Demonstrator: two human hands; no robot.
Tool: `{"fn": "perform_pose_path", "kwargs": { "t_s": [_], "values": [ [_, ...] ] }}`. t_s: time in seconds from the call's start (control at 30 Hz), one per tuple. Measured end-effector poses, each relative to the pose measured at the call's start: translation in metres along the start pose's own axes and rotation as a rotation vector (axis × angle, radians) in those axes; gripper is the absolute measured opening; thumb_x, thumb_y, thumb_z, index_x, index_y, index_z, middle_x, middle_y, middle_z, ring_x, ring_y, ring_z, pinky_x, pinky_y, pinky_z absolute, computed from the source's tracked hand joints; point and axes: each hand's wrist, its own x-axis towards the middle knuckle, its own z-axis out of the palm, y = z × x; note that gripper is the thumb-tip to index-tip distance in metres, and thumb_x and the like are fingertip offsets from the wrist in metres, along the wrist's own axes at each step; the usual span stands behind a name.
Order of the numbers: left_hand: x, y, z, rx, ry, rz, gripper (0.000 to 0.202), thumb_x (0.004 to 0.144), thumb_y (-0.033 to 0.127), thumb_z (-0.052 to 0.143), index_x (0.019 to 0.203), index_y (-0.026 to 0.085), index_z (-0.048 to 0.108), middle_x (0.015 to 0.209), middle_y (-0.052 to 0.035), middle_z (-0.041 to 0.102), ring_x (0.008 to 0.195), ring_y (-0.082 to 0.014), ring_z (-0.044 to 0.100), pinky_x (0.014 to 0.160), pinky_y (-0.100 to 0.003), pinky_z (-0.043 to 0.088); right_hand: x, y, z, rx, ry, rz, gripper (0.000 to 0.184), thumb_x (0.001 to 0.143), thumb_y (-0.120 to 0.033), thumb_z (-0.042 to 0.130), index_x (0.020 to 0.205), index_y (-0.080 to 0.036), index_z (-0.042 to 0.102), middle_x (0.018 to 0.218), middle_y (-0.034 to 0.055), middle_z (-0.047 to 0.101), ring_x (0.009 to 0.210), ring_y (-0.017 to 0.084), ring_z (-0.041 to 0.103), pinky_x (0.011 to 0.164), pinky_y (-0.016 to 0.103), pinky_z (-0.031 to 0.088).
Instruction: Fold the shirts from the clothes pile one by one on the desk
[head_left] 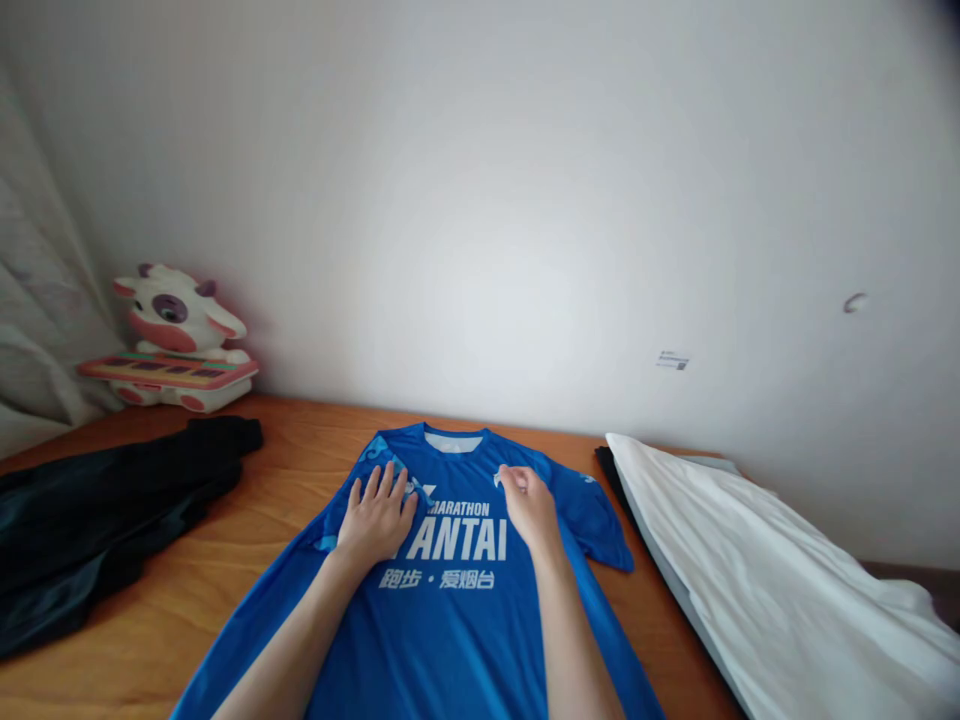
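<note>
A blue marathon T-shirt [457, 630] with white lettering lies face up on the wooden surface [247, 530], collar toward the wall. My left hand [377, 518] rests flat on the shirt's chest near the left shoulder, fingers spread. My right hand [529, 505] lies on the chest toward the right shoulder, its fingers curled and pinching the fabric.
A dark garment [97, 520] lies crumpled at the left. A cow toy with a small keyboard [176, 340] stands at the back left by the wall. White cloth [772, 570] over something dark covers the right side. A curtain [37, 310] hangs far left.
</note>
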Motion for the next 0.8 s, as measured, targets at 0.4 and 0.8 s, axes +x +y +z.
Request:
{"fn": "perform_pose_path", "kwargs": {
  "t_s": [0.4, 0.8],
  "values": [
    [0.005, -0.009, 0.004, -0.05, -0.013, 0.039, 0.05, 0.1, 0.038, 0.034, 0.137, 0.022, 0.063, 0.155, -0.0128, 0.048, 0.147, -0.0397, 0.035, 0.115, -0.067, 0.029, 0.007, 0.08, -0.094, -0.564, 0.319, 0.367, 0.043, 0.093, -0.029, 0.042, 0.125, -0.009, 0.062, 0.12, 0.03, 0.065, 0.108, 0.04, 0.066, 0.08, 0.047, 0.05],
    [0.008, -0.003, 0.002, -0.046, -0.035, -0.068, 0.056, 0.1, 0.043, 0.038, 0.148, 0.017, 0.051, 0.158, -0.0146, 0.043, 0.148, -0.0366, 0.035, 0.119, -0.061, 0.027, 0.021, 0.07, -0.101, -0.409, 0.309, 0.306, 0.041, 0.094, -0.032, 0.042, 0.122, -0.011, 0.062, 0.111, 0.0205, 0.073, 0.104, 0.03, 0.07, 0.084, 0.034, 0.05]
  ]
}}
